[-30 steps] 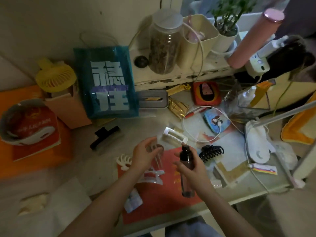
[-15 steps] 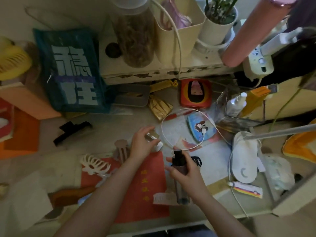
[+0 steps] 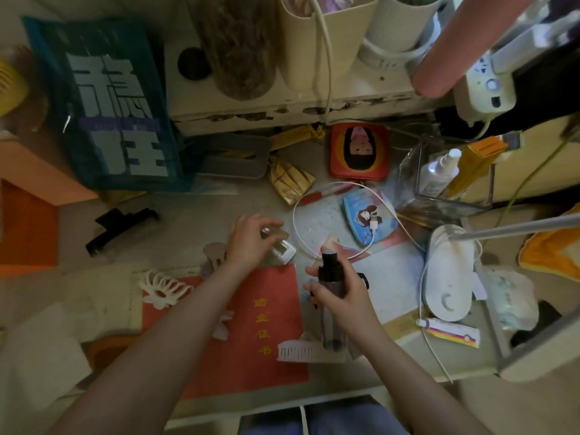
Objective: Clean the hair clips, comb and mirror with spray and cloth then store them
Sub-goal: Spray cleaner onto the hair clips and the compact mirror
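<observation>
I see the right hand (image 3: 340,293) gripping the dark spray bottle (image 3: 331,296) above the cluttered surface (image 3: 194,211), its long axis running toward and away from the person, black nozzle pointing away, base over the white comb (image 3: 298,351). The left hand (image 3: 251,243) pinches a clear hair clip (image 3: 277,244) just left of the nozzle. A white claw clip (image 3: 164,288) lies at the red booklet's (image 3: 251,334) left edge; a black claw clip (image 3: 120,226) rests farther left. Compared with half a second ago, both hands hold the same things in much the same pose, while the view has tipped down, cutting off the jar (image 3: 238,48) and shelf items at the top.
</observation>
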A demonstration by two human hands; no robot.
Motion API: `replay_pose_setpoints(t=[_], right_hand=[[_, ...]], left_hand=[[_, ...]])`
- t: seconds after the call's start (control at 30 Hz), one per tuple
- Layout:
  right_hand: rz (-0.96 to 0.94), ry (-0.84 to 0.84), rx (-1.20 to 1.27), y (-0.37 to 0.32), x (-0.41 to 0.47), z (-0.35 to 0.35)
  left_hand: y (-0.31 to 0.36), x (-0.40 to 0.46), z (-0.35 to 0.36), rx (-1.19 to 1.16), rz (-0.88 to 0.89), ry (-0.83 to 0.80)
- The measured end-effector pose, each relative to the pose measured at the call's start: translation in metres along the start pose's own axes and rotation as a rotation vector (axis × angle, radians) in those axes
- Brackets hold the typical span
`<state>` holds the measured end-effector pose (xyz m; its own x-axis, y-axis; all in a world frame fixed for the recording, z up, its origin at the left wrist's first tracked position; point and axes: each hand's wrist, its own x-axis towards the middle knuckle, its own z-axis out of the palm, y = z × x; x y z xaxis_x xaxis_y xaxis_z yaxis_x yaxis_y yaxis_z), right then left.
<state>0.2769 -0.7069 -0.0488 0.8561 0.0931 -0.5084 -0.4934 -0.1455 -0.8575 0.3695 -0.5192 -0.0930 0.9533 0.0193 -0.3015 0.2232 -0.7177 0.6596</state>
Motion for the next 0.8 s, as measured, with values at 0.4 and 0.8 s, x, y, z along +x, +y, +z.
replay_pose_setpoints(t=[0.4, 0.8], right_hand=[[-0.012, 0.047, 0.05, -0.004, 0.001, -0.002], [-0.166, 0.057, 0.149, -0.069, -0.017, -0.009]], left_hand=[[0.0, -0.005, -0.01, -0.109, 0.06, 0.001], [0.069, -0.053, -0.071, -0.649, -0.205, 0.215]])
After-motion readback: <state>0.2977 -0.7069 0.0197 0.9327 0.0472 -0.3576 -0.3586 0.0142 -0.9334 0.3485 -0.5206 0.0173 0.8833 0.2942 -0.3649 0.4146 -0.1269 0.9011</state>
